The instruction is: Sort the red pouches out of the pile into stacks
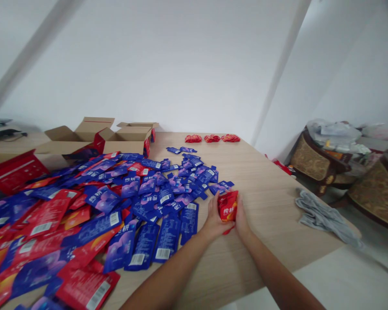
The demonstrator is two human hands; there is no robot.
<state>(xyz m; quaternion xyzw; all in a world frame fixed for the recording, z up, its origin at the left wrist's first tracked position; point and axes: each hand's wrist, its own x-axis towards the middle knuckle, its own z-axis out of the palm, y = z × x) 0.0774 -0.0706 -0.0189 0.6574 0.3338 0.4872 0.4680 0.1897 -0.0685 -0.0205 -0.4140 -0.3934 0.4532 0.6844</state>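
Both my hands meet over the wooden table (271,189) and grip a small stack of red packets (228,206) with white characters. My left hand (213,217) clasps its left side, fingers curled round it. My right hand (241,219) presses the right side. Just left of them spreads a big heap of blue packets (155,193) mixed with red packets (48,215), reaching to the table's near left edge.
Three small red bundles (211,138) lie in a row at the table's far edge. Open cardboard boxes (97,137) stand at the back left. A grey cloth (323,217) hangs over the right corner. Chairs piled with bags (333,146) stand beyond.
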